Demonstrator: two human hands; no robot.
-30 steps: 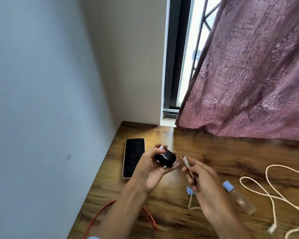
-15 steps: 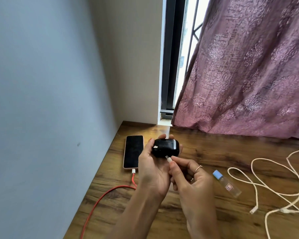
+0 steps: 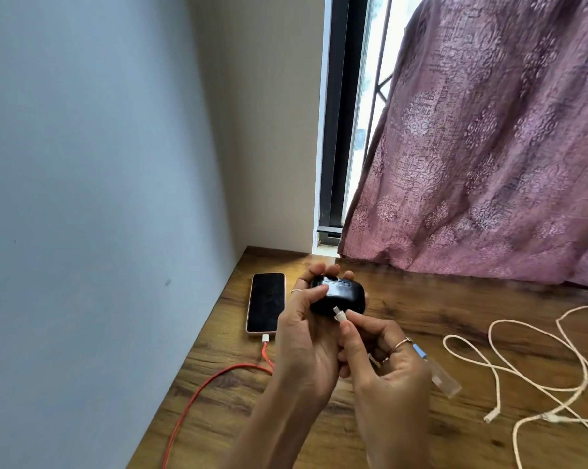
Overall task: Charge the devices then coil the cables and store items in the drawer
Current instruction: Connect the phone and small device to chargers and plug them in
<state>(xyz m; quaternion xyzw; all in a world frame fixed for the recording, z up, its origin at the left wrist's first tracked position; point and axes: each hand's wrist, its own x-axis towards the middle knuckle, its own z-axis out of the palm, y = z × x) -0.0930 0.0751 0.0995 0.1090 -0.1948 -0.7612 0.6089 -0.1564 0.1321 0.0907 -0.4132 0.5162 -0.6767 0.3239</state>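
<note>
The left hand [image 3: 306, 336] is wrapped around the black case [image 3: 338, 297], lifted above the desk [image 3: 421, 306] near its far left corner, long axis running left-right. The right hand [image 3: 384, 363] pinches the white plug [image 3: 338, 313], tip touching the case's near face. The plug points up and away, so it looks like a short push forward. The phone [image 3: 266, 302] lies by the left edge, red cable [image 3: 218, 380] plugged in.

A single head-worn wide-angle view looks forward and down, from close above, at the brown wood-grain surface [image 3: 421, 309] filling the lower right of the frame. A pale blue-grey wall [image 3: 93, 198] fills the left, and a mauve patterned curtain [image 3: 489, 147] over a window the upper right.
</note>
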